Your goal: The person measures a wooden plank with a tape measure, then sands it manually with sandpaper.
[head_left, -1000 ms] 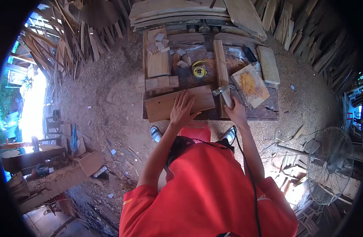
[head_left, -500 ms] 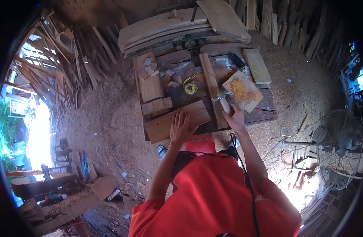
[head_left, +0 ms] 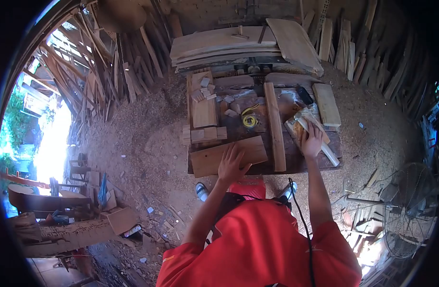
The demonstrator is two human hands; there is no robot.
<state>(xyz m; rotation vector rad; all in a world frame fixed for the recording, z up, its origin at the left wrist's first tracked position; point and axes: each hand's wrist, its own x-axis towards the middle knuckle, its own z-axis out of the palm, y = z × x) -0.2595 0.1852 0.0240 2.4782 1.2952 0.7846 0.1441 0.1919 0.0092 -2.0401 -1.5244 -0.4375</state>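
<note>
My left hand (head_left: 231, 165) lies flat with spread fingers on a short wooden board (head_left: 207, 161) at the near edge of the workbench. At the right side of the bench, my right hand (head_left: 312, 142) has its fingers curled over a hammer (head_left: 330, 156), whose pale handle slants toward the near right corner. Beneath the hammer is a square board with orange stains (head_left: 292, 126), partly covered by my hand. Between my hands a long narrow wooden plank (head_left: 275, 129) runs front to back. Beyond the short board sits a yellow tape measure (head_left: 249, 121).
Small wood blocks (head_left: 208, 135) and a plank (head_left: 204, 113) occupy the bench's left side. A black object (head_left: 304, 95) and another board (head_left: 326, 105) are at the back right. Stacked slabs (head_left: 219, 45) stand behind. A fan (head_left: 408, 210) is at right; a red stool (head_left: 248, 188) is below.
My right hand has carried the hammer rightward from beside the narrow plank to over the stained board. My left hand stays on the short board. The whole view has shifted.
</note>
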